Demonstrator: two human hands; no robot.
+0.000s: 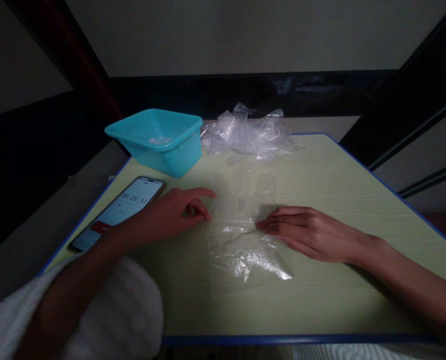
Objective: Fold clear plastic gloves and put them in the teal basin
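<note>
The clear bag (245, 260), its outline hard to trace, lay flat to the right of the tub (185, 157) and nearer the viewer. The right grip (315, 232), farther right of the tub, rested on the bag and hid part of its edge; whether it pinched the plastic could not be told. The left grip (175, 212), in front of the tub, was loosely curled, a narrow gap between its tips beside the bag; contact was unclear. The left arm (106, 250) covered part of the phone (132, 192) before the tub. The bag's long axis ran front to back, toward the heap of crumpled plastic (251, 132) right of the tub. The blue-edged surface (358, 200) was wood-grained; behind the tub rose a dim, pale wall (245, 40).
</note>
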